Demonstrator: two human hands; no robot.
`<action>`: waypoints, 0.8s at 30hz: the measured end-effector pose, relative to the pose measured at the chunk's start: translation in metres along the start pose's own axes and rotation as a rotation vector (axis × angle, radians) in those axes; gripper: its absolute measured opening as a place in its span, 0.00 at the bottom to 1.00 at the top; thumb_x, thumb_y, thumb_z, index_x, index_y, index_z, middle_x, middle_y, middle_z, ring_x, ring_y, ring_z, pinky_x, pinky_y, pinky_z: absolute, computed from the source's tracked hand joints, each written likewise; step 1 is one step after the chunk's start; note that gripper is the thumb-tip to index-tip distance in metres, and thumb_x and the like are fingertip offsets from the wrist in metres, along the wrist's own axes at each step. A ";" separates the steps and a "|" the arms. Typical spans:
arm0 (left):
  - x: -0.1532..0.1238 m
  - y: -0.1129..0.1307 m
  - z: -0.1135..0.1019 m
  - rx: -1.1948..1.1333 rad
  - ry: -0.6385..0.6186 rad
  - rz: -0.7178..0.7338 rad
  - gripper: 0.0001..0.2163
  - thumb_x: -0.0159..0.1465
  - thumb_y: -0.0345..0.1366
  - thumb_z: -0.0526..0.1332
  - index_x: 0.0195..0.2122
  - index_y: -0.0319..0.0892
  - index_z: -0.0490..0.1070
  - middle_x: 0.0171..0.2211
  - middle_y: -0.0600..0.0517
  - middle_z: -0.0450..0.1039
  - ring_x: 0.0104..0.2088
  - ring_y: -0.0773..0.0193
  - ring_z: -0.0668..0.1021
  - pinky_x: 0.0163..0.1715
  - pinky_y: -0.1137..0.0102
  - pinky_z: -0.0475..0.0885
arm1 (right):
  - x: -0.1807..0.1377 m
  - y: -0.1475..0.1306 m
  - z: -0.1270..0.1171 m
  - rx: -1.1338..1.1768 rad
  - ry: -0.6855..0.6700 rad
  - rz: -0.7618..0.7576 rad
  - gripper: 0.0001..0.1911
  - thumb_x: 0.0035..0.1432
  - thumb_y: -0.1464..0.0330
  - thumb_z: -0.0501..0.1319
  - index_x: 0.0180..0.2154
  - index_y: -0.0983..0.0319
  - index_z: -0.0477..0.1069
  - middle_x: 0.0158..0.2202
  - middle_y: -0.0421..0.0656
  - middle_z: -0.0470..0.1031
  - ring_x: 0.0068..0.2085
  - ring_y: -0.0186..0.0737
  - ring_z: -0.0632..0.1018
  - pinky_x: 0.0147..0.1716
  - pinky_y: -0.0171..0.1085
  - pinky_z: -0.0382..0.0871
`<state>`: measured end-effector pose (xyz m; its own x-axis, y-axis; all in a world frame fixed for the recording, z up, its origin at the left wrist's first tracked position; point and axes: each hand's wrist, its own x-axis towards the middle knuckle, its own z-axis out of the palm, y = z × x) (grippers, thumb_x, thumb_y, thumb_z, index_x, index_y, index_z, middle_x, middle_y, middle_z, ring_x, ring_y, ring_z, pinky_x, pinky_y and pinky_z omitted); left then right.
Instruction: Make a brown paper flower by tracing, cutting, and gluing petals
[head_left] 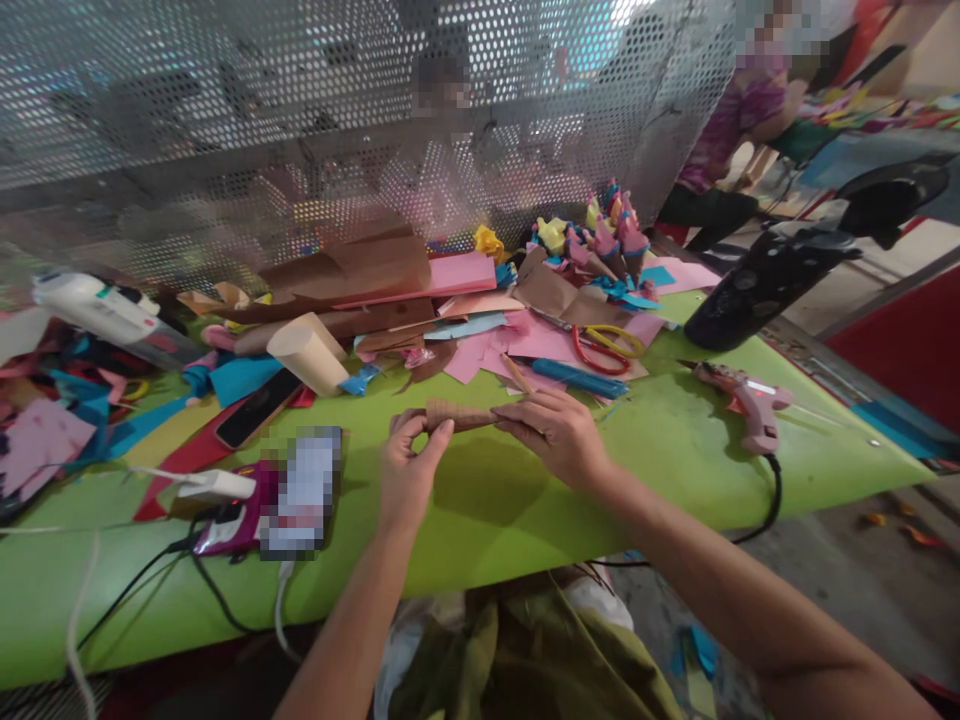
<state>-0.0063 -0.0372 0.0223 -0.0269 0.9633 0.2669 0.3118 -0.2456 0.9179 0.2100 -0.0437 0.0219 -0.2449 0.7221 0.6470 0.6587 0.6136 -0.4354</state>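
Brown ribbed paper cone (pixel 459 415), both hands' fingers gripping it: L (pixel 409 470) wide end, R (pixel 559 435) tip.

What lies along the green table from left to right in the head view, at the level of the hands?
White plug → phone → left hand → brown paper cone → right hand → pink glue gun.
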 end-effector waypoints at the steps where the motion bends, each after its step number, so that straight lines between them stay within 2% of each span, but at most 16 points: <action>1: 0.000 0.000 0.000 -0.007 -0.001 0.000 0.11 0.62 0.45 0.64 0.27 0.45 0.74 0.32 0.52 0.70 0.39 0.59 0.72 0.42 0.65 0.67 | 0.000 0.000 0.000 0.002 0.002 -0.006 0.13 0.69 0.62 0.59 0.42 0.59 0.81 0.33 0.45 0.82 0.33 0.39 0.81 0.35 0.36 0.71; 6: 0.000 0.004 -0.001 0.014 0.001 0.004 0.11 0.62 0.44 0.64 0.26 0.45 0.73 0.31 0.52 0.70 0.39 0.59 0.72 0.43 0.65 0.67 | 0.001 -0.002 -0.001 0.013 0.012 0.001 0.12 0.67 0.62 0.61 0.44 0.60 0.80 0.34 0.46 0.83 0.33 0.40 0.81 0.36 0.37 0.73; 10: 0.000 0.013 -0.001 0.127 0.024 0.084 0.10 0.62 0.41 0.64 0.25 0.46 0.72 0.29 0.52 0.70 0.38 0.58 0.71 0.41 0.65 0.67 | 0.002 -0.004 0.000 0.000 0.014 0.018 0.15 0.65 0.60 0.64 0.48 0.60 0.77 0.39 0.47 0.83 0.35 0.41 0.81 0.37 0.38 0.74; 14: -0.001 0.017 0.001 0.245 0.039 0.216 0.12 0.63 0.41 0.64 0.24 0.46 0.71 0.28 0.51 0.72 0.38 0.57 0.70 0.40 0.64 0.67 | 0.002 -0.005 0.002 0.009 0.032 -0.012 0.07 0.66 0.66 0.61 0.43 0.58 0.78 0.37 0.45 0.82 0.37 0.41 0.81 0.38 0.37 0.73; 16: -0.001 0.016 0.001 0.281 0.045 0.246 0.12 0.63 0.41 0.64 0.23 0.45 0.71 0.28 0.51 0.72 0.38 0.57 0.70 0.40 0.64 0.67 | 0.003 -0.005 0.002 0.021 0.053 -0.011 0.07 0.67 0.68 0.61 0.39 0.57 0.78 0.35 0.44 0.82 0.36 0.40 0.81 0.38 0.37 0.73; 24: 0.000 0.011 0.000 0.309 0.113 0.217 0.11 0.63 0.40 0.63 0.24 0.45 0.71 0.28 0.51 0.72 0.37 0.57 0.71 0.39 0.64 0.67 | 0.004 -0.004 -0.005 0.073 0.148 0.133 0.09 0.68 0.66 0.58 0.33 0.59 0.72 0.30 0.42 0.77 0.33 0.40 0.77 0.33 0.36 0.69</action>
<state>-0.0032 -0.0402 0.0326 -0.0281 0.8706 0.4911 0.5927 -0.3811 0.7095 0.2098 -0.0445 0.0293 -0.0489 0.7469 0.6631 0.6237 0.5414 -0.5638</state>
